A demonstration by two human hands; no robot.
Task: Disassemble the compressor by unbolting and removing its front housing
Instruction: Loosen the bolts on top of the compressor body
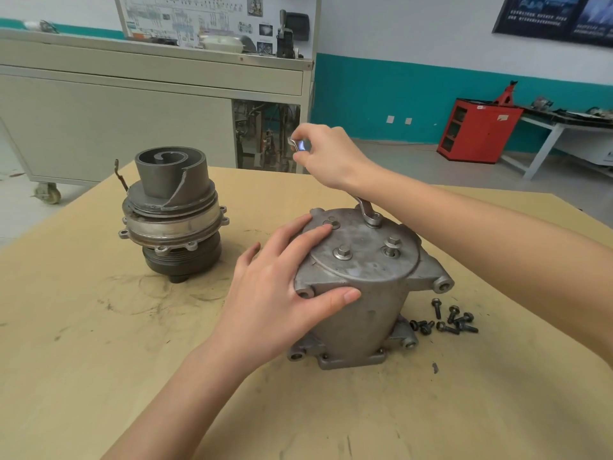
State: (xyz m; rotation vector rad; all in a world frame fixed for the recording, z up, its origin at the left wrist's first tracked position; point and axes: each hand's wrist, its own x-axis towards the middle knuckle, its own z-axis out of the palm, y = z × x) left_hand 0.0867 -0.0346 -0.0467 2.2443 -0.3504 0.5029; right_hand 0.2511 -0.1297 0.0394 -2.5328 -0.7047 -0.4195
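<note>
Your L hand point(282, 293) lies flat on the compressor housing point(365, 313). Its fingers are straight & spread over the near-left edge of the top plate point(361, 234), and the thumb stretches along the side wall below a mounting ear. It's pressing, not gripping.

Your R hand point(328, 157) is up beyond it, fingers curled, pinching the upper end of a wrench point(365, 209). The shank runs down under your R wrist to its ring end, seated at the far edge of the top plate.

Two hex bolts point(343, 252) w/ washers stand in the plate just right of your L fingertips. The housing stands upright on the table point(99, 360), between your forearms.

A small heap of loose black bolts point(451, 322) lies on the table under your R forearm, just beside the housing's base. Out past your L hand, well apart, stands the pulley & scroll assy point(172, 214).
</note>
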